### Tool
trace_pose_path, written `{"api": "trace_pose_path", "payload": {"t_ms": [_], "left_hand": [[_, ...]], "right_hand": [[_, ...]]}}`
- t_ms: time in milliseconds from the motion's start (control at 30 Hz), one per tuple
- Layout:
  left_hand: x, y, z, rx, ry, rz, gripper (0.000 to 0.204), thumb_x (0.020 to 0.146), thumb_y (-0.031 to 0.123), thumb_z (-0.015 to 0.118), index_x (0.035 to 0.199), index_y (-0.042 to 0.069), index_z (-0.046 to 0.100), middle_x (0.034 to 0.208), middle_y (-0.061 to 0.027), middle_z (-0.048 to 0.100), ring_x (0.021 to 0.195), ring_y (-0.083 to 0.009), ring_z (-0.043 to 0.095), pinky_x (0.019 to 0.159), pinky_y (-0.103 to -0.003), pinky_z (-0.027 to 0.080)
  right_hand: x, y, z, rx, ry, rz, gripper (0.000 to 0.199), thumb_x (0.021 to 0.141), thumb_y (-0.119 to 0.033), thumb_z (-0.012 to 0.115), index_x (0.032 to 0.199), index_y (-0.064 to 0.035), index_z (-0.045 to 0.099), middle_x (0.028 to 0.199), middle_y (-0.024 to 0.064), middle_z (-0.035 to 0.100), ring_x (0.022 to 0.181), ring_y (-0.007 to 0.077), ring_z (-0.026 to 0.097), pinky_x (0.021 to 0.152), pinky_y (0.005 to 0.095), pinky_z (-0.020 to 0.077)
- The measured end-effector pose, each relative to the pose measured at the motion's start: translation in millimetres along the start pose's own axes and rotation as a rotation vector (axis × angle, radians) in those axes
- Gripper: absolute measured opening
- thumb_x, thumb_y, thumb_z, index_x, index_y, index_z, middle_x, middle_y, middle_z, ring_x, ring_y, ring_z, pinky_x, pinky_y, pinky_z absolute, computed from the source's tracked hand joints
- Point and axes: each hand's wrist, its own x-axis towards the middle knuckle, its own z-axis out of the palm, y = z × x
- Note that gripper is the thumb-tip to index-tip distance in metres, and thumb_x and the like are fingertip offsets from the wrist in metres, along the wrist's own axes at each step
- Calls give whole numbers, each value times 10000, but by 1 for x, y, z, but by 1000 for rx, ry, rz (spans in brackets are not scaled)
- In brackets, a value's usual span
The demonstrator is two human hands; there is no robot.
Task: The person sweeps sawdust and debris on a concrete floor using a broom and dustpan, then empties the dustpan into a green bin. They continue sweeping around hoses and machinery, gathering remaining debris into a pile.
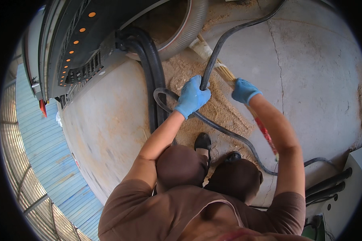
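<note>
Nearest, at six o'clock, two black shoes [203, 141] stand on the sawdust pile [221, 108] covering the concrete floor [309, 60]. Above them, the left hand [192, 97] in a blue glove is clenched around a black hose [219, 48] running toward one o'clock, while the right hand [243, 90] grips a wooden broom handle [225, 73] just beside it. Farther, at eleven o'clock, a ribbed black duct [151, 60] meets the machine [76, 44].

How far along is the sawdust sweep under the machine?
Done: sawdust lies gathered in a patch before the shoes, with bare concrete floor around it.
In hand: the left hand has a grip on the black hose, lifting it off the pile; the right hand holds the broom, head toward the machine.
Left: the pile is not picked up, and dust remains by the ribbed duct.
</note>
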Motion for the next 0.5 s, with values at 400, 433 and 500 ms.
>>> {"api": "trace_pose_path", "payload": {"t_ms": [400, 433, 500], "left_hand": [[4, -11, 0, 13, -64, -24, 227, 857, 151, 700, 1025, 2, 666, 910, -146, 693, 822, -264, 667, 766, -398, 525], [4, -12, 0, 8, -76, -29, 225, 857, 151, 699, 1022, 1, 664, 912, -147, 694, 826, -264, 667, 766, -398, 524], [4, -14, 0, 0, -76, -15, 221, 856, 150, 698, 1013, -1, 662, 911, -149, 695, 829, -265, 669, 767, -398, 523]], "right_hand": [[-156, 86, 26, -160, -62, 39, 357, 876, -160, 602, 1182, 24, 592, 971, 255, 721, 900, 428, 719, 817, 480, 585], [-174, 96, 34, -153, -8, 16, 339, 870, -159, 604, 1158, 19, 590, 935, 252, 718, 859, 440, 715, 792, 494, 584], [-208, 116, 49, -141, -25, 43, 298, 857, -153, 605, 1104, 11, 585, 875, 254, 710, 803, 461, 701, 759, 522, 575]]}}
